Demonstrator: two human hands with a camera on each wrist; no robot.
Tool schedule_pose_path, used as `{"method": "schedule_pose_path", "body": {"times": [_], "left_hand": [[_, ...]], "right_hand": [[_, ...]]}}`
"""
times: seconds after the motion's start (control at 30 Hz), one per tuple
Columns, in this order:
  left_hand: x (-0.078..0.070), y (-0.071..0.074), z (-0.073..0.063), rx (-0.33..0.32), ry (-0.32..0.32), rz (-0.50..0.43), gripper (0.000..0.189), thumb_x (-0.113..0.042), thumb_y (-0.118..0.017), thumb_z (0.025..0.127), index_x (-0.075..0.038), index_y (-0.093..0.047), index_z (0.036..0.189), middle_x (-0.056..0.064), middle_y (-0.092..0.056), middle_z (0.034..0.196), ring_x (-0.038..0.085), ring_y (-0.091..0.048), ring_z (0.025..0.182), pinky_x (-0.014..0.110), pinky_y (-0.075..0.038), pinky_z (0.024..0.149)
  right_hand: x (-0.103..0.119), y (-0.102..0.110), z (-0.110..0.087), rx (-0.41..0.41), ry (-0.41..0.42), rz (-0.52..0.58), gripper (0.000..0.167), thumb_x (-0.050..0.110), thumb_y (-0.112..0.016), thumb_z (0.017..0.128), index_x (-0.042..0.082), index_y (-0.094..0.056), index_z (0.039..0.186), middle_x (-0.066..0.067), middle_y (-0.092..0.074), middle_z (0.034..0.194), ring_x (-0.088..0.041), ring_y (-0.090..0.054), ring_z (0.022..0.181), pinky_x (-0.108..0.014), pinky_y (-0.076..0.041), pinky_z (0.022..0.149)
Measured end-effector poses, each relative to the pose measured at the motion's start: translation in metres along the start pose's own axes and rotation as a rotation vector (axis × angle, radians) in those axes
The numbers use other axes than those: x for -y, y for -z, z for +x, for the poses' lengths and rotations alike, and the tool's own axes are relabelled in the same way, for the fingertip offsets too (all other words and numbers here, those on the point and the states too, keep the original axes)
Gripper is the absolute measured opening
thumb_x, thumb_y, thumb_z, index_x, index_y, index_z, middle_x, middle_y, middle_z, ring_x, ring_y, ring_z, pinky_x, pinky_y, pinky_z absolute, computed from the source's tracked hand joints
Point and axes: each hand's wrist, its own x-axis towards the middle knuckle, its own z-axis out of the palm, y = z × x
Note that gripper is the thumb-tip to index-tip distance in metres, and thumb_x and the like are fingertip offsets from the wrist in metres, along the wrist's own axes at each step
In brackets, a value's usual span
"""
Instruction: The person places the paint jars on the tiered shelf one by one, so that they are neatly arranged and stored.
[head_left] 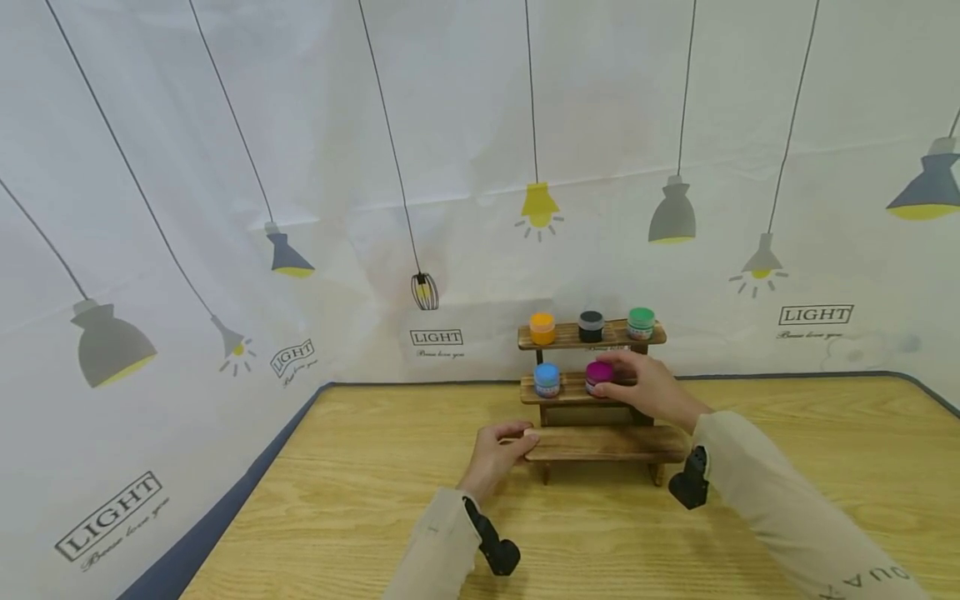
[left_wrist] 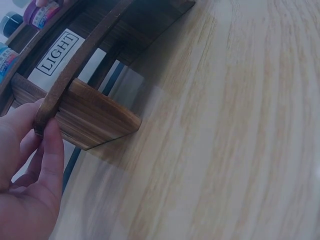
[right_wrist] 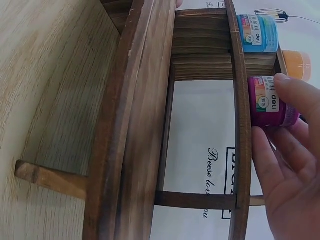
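Note:
A brown wooden three-step rack (head_left: 607, 444) stands on the table near the back wall. My left hand (head_left: 495, 454) pinches the left end of its lowest step between thumb and fingers. On the middle step, my right hand (head_left: 648, 387) holds a magenta paint jar (right_wrist: 265, 102), thumb on one side and fingers on the other; the jar's base is at the step. Left of it on the same step is a light blue paint jar (head_left: 547, 380). The top step carries an orange jar (head_left: 542, 329), a black jar (head_left: 591, 327) and a green jar (head_left: 641, 323).
The rack stands on a light wood-grain table (head_left: 360, 500). Behind and to the left hangs a pale sheet (head_left: 337, 167) printed with lamps and the word LIGHT. A dark blue border (head_left: 247, 475) runs along the sheet's lower edge.

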Motion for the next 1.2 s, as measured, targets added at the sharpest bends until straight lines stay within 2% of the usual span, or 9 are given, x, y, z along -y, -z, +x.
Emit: {"method": "schedule_pose_path", "body": {"times": [0.4, 0.7, 0.9, 1.03, 1.2], "left_hand": [[0.001, 0.0, 0.0, -0.002, -0.003, -0.001, 0.029, -0.013, -0.065, 0.081, 0.001, -0.063, 0.107, 0.009, -0.059, 0.097, 0.011, -0.058, 0.066, 0.032, -0.052, 0.066], [0.001, -0.001, 0.0, -0.004, 0.009, -0.009, 0.031, -0.013, -0.065, 0.081, 0.002, -0.062, 0.108, 0.009, -0.058, 0.097, 0.012, -0.058, 0.069, 0.03, -0.052, 0.066], [0.0, 0.0, -0.001, 0.0, 0.009, -0.01, 0.03, -0.013, -0.065, 0.081, 0.001, -0.062, 0.108, 0.009, -0.059, 0.096, 0.013, -0.058, 0.072, 0.031, -0.052, 0.067], [0.0, 0.0, -0.002, 0.0, 0.014, -0.018, 0.029, -0.013, -0.065, 0.081, 0.001, -0.063, 0.107, 0.009, -0.058, 0.096, 0.013, -0.058, 0.072, 0.032, -0.052, 0.067], [0.0, 0.0, -0.001, 0.001, 0.007, -0.012, 0.029, -0.012, -0.065, 0.081, 0.001, -0.063, 0.107, 0.009, -0.059, 0.097, 0.013, -0.058, 0.071, 0.032, -0.052, 0.067]], "right_hand": [[0.001, -0.001, 0.0, -0.008, -0.011, 0.033, 0.048, 0.018, -0.064, 0.083, -0.004, -0.047, 0.122, -0.018, -0.058, 0.106, -0.032, -0.055, 0.098, -0.043, -0.046, 0.079], [0.002, 0.007, -0.002, -0.007, -0.002, 0.008, 0.05, 0.019, -0.063, 0.084, -0.004, -0.044, 0.125, -0.023, -0.054, 0.113, -0.035, -0.053, 0.102, -0.046, -0.046, 0.082], [0.004, 0.018, -0.011, -0.006, 0.023, 0.018, 0.048, 0.019, -0.06, 0.085, -0.004, -0.044, 0.125, -0.025, -0.052, 0.115, -0.036, -0.053, 0.101, -0.045, -0.046, 0.081], [0.004, 0.027, -0.019, -0.029, 0.049, -0.017, 0.045, 0.019, -0.06, 0.086, -0.005, -0.046, 0.122, -0.024, -0.055, 0.111, -0.035, -0.055, 0.097, -0.046, -0.046, 0.079], [0.0, 0.039, -0.03, -0.058, 0.037, -0.058, 0.042, 0.02, -0.059, 0.086, -0.003, -0.049, 0.12, -0.021, -0.057, 0.106, -0.033, -0.056, 0.093, -0.045, -0.048, 0.075]]}}
